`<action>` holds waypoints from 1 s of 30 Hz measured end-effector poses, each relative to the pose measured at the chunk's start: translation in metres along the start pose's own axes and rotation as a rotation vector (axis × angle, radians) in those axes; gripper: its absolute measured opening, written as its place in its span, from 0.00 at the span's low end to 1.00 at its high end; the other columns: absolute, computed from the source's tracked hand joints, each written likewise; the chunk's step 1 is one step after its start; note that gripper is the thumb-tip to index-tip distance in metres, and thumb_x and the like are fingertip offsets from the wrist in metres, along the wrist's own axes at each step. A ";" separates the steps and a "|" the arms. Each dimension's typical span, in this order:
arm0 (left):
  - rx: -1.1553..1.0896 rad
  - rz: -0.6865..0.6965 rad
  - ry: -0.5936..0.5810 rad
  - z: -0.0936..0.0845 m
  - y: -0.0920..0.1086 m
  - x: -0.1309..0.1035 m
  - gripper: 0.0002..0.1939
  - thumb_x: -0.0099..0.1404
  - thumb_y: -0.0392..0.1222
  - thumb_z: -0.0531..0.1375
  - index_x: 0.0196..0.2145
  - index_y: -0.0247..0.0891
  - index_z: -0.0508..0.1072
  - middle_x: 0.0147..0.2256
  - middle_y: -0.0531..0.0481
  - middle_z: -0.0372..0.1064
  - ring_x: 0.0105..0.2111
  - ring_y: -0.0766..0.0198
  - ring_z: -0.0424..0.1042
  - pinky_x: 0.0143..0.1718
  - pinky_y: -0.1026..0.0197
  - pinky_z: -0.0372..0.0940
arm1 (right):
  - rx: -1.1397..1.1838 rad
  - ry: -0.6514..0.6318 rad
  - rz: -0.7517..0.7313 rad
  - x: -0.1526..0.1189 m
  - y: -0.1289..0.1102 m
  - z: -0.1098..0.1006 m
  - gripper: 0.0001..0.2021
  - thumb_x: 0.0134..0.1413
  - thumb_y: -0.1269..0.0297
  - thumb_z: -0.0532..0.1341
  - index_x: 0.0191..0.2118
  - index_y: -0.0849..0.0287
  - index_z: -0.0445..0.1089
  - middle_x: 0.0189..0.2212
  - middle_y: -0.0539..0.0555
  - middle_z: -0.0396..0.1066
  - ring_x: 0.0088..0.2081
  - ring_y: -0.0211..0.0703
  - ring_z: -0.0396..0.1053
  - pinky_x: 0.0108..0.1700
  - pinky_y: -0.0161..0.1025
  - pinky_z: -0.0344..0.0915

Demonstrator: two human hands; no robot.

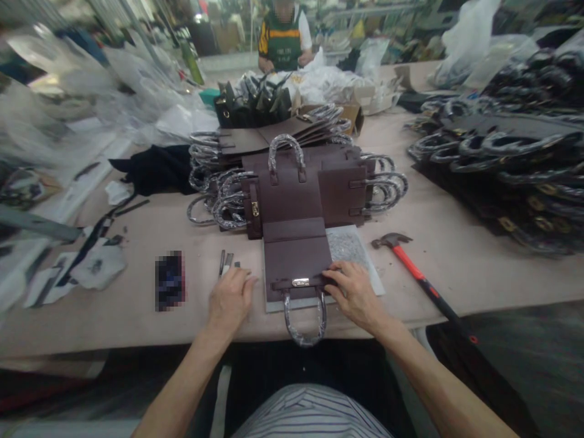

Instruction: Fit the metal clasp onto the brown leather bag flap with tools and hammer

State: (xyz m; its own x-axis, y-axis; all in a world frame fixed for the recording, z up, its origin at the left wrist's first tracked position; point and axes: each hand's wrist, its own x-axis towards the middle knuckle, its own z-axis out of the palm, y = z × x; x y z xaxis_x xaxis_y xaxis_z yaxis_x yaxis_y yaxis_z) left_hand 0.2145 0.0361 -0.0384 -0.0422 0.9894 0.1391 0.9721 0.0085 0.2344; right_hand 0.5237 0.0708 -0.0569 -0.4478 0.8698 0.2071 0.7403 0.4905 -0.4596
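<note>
A dark brown bag panel (296, 255) lies flat in front of me, its lower part over a pale board (353, 249). It has a metal clasp (300, 282) near its lower edge and a plastic-wrapped handle (305, 334) hanging toward me. My right hand (353, 292) grips the panel's right edge beside the clasp, thumb and fingers together. To the left of the panel, my left hand (232, 298) rests on the table by some small tools (225, 261), its fingers bent and partly hidden; whether it holds any of them cannot be made out.
A claw hammer (413, 267) with a red and black handle lies at the right. Stacked brown panels (347, 188) with wrapped handles are behind, and a dark pile (511, 176) stands far right. Scraps (98, 264) lie left. A person (283, 39) is across the table (123, 322).
</note>
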 end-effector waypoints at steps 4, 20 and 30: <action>-0.100 0.304 -0.166 0.007 0.048 0.010 0.06 0.71 0.40 0.60 0.44 0.40 0.75 0.43 0.47 0.72 0.43 0.55 0.71 0.46 0.54 0.67 | -0.147 -0.212 -0.037 0.017 -0.018 -0.005 0.08 0.65 0.65 0.58 0.47 0.55 0.73 0.44 0.56 0.71 0.45 0.49 0.65 0.45 0.46 0.59; 0.292 0.680 -0.289 0.008 0.066 0.014 0.13 0.59 0.24 0.52 0.40 0.31 0.69 0.38 0.38 0.65 0.38 0.49 0.66 0.37 0.50 0.66 | -0.548 -0.471 -0.456 0.042 -0.032 -0.027 0.07 0.62 0.75 0.53 0.43 0.62 0.66 0.38 0.60 0.68 0.38 0.47 0.65 0.33 0.42 0.58; -0.105 0.888 -0.128 0.019 0.011 0.018 0.16 0.67 0.25 0.50 0.44 0.35 0.73 0.44 0.41 0.73 0.45 0.56 0.71 0.49 0.53 0.71 | -0.276 -0.342 -0.519 0.022 0.008 -0.015 0.05 0.63 0.72 0.56 0.38 0.58 0.69 0.42 0.56 0.68 0.39 0.46 0.57 0.38 0.42 0.57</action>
State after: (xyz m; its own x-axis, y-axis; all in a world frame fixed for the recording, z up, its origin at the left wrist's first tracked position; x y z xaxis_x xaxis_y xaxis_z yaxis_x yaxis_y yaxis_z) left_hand 0.2288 0.0565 -0.0519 0.7463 0.6337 0.2036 0.6080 -0.7735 0.1789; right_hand 0.5277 0.0946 -0.0430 -0.8796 0.4744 0.0358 0.4668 0.8751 -0.1278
